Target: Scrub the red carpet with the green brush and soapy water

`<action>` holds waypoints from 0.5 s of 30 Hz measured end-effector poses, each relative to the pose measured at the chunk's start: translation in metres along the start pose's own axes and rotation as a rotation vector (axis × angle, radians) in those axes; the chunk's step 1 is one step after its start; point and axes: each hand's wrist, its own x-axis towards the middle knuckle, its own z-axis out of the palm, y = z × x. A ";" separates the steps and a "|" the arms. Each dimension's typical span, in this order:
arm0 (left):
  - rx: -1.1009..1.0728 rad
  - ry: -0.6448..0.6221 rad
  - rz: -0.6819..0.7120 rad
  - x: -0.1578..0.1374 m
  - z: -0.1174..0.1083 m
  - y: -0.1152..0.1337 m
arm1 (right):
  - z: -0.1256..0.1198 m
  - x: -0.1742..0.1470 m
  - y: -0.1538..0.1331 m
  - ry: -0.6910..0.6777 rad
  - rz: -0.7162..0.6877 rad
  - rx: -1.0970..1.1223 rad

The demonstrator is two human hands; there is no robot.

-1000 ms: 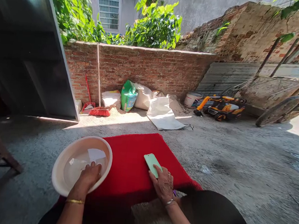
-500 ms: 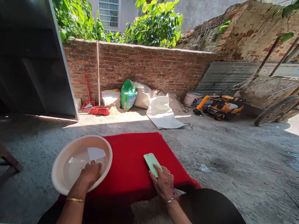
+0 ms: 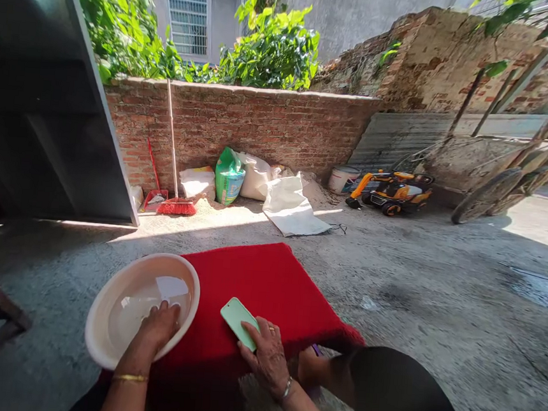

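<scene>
A pale, wide plastic basin (image 3: 101,318) with water in it stands at the left end of the red cloth (image 3: 254,268). My left hand (image 3: 160,327) is inside the basin, its fingers curled down at the water; a small white patch shows by the fingertips, and what they hold, if anything, I cannot make out. To the right, my right hand (image 3: 268,357) grips the lower end of a light green phone (image 3: 238,317), thumb on one side and fingers on the other. The phone's plain face is up, tilted over the cloth near its front edge.
My dark-clothed knee (image 3: 406,396) sits right of the cloth. Beyond on the concrete lie a white sack (image 3: 293,207), a red broom (image 3: 177,206), a green bag (image 3: 229,179) and a toy excavator (image 3: 394,194). A dark metal door (image 3: 55,129) stands at left.
My right hand has moved left and toward me with the phone, closer to the basin. The left hand stays in the basin. The view has shifted slightly.
</scene>
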 end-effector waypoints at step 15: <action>-0.027 0.030 0.012 0.002 0.004 0.001 | -0.032 0.031 0.077 -0.022 0.420 -0.093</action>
